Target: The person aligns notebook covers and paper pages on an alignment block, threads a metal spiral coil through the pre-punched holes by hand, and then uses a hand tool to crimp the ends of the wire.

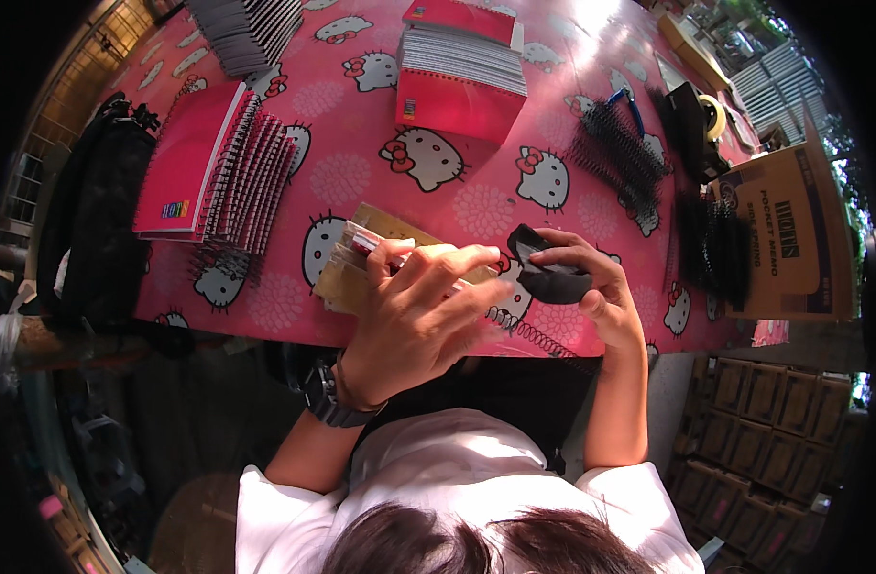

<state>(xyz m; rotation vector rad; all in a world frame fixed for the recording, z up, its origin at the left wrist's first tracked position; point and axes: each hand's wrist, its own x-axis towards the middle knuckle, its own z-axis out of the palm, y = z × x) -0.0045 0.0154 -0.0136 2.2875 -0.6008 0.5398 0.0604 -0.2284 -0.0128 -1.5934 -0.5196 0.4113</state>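
My left hand [414,306], palm down with the fingers apart, lies over a small notebook with a white-and-red edge [366,236]. The notebook rests on a tan wooden block [347,277] near the table's front edge, mostly hidden by the hand. Some of the left fingers are blurred. My right hand [596,282] grips a black curved object [553,273] with a greyish inner face; its exact kind cannot be made out. Below it, a dark spiral binding coil [538,337] runs out to the right from beneath my left hand along the edge.
Pink spiral notebooks are stacked at left [191,167] and at the far middle [462,100]. Loose black coils [620,158] lie at right, with more coils [711,244] beside a cardboard box [792,234]. A tape dispenser [696,129] and a black bag [98,206] flank the patterned table.
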